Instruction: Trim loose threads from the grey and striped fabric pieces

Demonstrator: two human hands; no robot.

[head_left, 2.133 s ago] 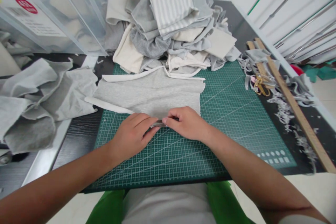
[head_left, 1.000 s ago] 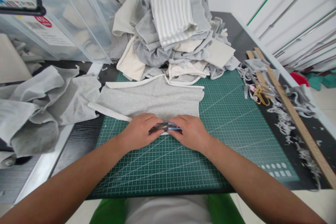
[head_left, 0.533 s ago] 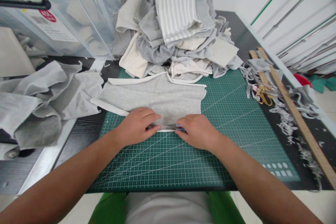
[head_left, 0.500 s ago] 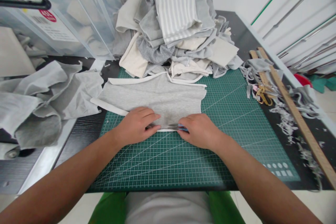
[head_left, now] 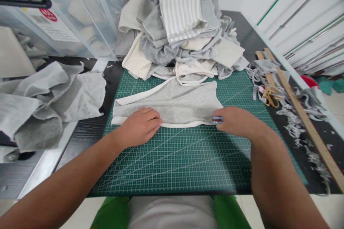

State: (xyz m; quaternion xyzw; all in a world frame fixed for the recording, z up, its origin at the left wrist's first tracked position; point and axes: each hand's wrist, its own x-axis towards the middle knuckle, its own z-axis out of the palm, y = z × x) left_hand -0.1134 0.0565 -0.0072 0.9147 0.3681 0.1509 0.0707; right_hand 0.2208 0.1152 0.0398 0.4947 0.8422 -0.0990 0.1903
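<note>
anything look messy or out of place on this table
Yes, on the right: pale scraps lie scattered along the wooden strip, untidy beside the gridded mat. The gray cloth on it shows no obvious damage.

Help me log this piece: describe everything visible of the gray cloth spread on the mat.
The cloth looks like gray knit, white along the near edge and part of the far one, which reaches the pile. It lies nearly flat, rippled, on the mat. The left hand rests on its near edge; the right hand, holding a blue tool, is at its near right corner.
</note>
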